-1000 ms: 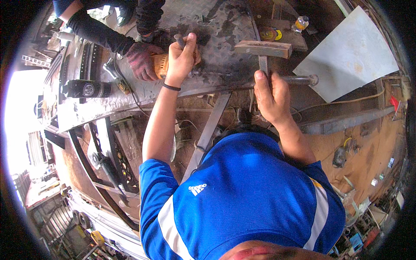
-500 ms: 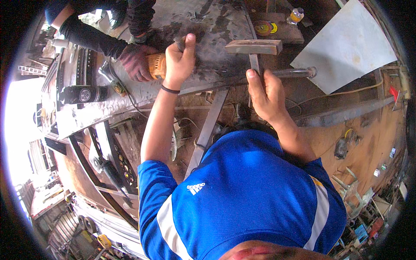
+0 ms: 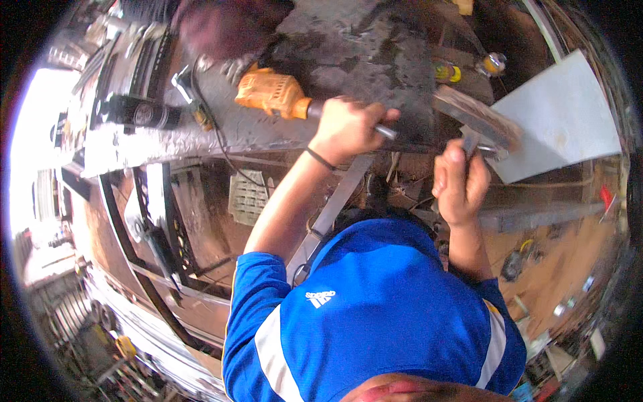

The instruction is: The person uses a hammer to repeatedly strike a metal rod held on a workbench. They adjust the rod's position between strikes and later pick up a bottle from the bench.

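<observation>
My left hand (image 3: 349, 126) is wrapped round the dark neck of an orange die grinder (image 3: 271, 92). Its vented body points left over the steel table (image 3: 375, 74), and a short metal end sticks out past my fingers. In my closed right hand (image 3: 462, 181) is the flat metal handle of a hammer (image 3: 477, 119), whose long blocky head is tilted and smeared by motion. Beyond the grinder's body, a co-worker's dark red glove (image 3: 228, 30) is blurred and appears apart from it.
A black cylinder (image 3: 142, 111) and a corded tool (image 3: 191, 100) lie on the table's left part. At the right is a pale sheet (image 3: 559, 120). A yellow disc (image 3: 450, 72) and a small jar (image 3: 493, 64) sit at the back. An angle grinder (image 3: 157, 244) rests on the lower left frame.
My left hand has moved right with the grinder, away from the co-worker's glove, which was on its body. My right hand has shifted right and the hammer has tilted. The view has shifted.
</observation>
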{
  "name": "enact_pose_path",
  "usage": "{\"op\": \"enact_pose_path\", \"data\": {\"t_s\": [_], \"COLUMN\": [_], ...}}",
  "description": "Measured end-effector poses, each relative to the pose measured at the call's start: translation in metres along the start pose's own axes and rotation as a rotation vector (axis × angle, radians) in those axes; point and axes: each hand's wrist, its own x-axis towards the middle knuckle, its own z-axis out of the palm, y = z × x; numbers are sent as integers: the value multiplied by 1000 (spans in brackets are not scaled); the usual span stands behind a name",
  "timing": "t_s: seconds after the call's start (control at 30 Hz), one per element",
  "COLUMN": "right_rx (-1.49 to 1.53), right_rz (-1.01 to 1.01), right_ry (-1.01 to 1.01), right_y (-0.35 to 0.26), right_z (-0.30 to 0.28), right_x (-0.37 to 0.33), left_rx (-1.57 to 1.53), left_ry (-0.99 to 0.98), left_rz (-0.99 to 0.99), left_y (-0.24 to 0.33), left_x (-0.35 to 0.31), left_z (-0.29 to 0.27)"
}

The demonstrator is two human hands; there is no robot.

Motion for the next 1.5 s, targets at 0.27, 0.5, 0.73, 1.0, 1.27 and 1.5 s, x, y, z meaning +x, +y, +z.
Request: {"op": "enact_pose_path", "data": {"t_s": [0.27, 0.5, 0.73, 1.0, 1.27, 1.5], "right_rx": [196, 145, 11, 120, -523, -541], "right_rz": [173, 172, 228, -292, 66, -254], "right_ry": [48, 22, -17, 7, -81, -80], "right_y": [9, 7, 5, -48, -31, -18], "right_z": [1, 10, 16, 15, 32, 57], "right_x": [-16, -12, -23, -18, -11, -2], "left_rx": [69, -61, -266, -297, -307, -323], "left_ry": [51, 47, 196, 157, 153, 145], "left_rz": [120, 115, -46, -116, -179, -191], "left_y": [0, -8, -8, -12, -28, -22], "left_x": [-10, -8, 0, 3, 3, -5], "left_z": [24, 18, -2, -6, 2, -2]}}
